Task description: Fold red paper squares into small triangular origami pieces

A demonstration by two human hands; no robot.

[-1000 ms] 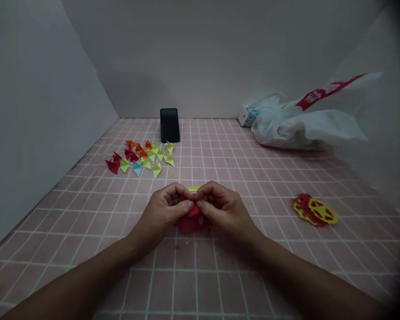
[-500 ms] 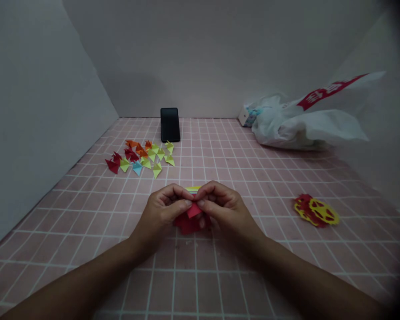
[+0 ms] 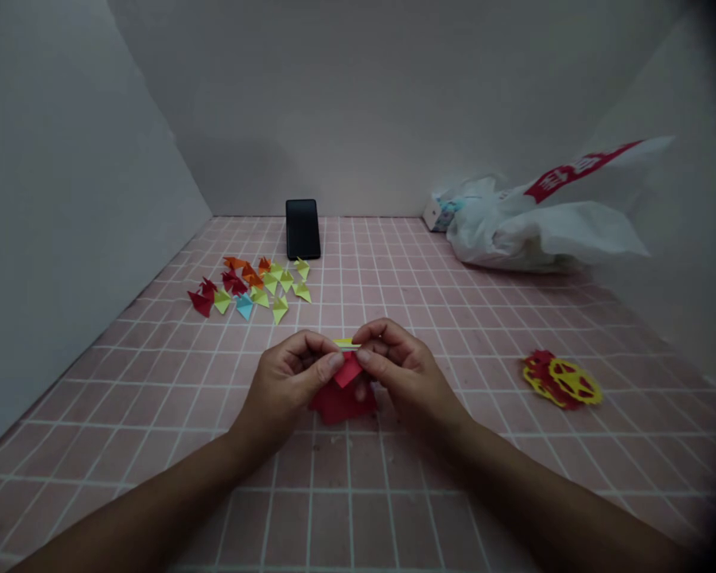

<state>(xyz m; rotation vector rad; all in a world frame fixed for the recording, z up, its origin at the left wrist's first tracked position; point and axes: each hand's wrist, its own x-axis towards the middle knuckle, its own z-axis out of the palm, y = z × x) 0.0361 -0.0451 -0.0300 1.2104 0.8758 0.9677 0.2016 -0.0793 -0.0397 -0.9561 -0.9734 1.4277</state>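
My left hand and my right hand meet over the pink tiled table, both pinching a small red paper piece between thumb and fingers. Under the hands lies a stack of red paper, and a yellow paper edge shows just behind the fingertips. To the far left lies a scatter of several folded paper triangles in red, orange, yellow-green and blue.
A black phone leans on the back wall. A white plastic bag with red lettering lies at the back right, a small box beside it. Red and yellow paper cut-outs lie to the right. Grey walls close in left, back and right.
The fingers have worked the red piece so more of it shows between the thumbs. The view has tipped slightly; the hands stay in the same spot.
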